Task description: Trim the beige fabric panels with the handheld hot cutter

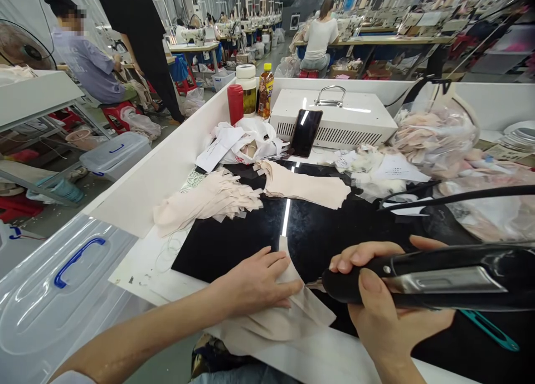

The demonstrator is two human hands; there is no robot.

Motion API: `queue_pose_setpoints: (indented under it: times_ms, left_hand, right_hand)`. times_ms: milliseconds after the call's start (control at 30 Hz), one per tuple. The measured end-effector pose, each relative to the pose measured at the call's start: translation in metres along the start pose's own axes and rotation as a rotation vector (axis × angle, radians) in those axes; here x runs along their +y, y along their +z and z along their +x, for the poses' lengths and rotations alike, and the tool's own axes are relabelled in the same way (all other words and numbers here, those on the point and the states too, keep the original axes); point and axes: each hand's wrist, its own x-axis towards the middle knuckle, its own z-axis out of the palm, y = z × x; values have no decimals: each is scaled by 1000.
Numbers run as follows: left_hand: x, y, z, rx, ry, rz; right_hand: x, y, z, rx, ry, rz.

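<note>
My left hand [259, 281] lies on a beige fabric piece [309, 306] at the front edge of the black work surface, its fingers spread and pressing down. Part of that fabric hangs over the edge towards me. In my right hand [384, 306] is a black corded handheld tool [443, 278] with a silver plate on its side. Its thin metal tip points left and reaches the fabric near my left fingertips; whether it touches cannot be made out. Farther back are a fanned stack of beige pieces [209, 200] and a neater beige stack [307, 186].
A phone [306, 132] leans against a white vented box [334, 113]. Left of it stand a red bottle [235, 103], a jar and a drink bottle. Bagged fabric [434, 127] and a black cable [460, 195] are at right. A teal tool [491, 329] lies near the front.
</note>
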Motion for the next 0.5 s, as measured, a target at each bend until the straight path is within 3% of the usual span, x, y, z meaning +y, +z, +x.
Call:
queue_pose_setpoints:
  times_ms: [500]
  left_hand:
    - [3,4,-1,44,13,46]
  right_hand:
    - [7,6,4,-7,-11,3]
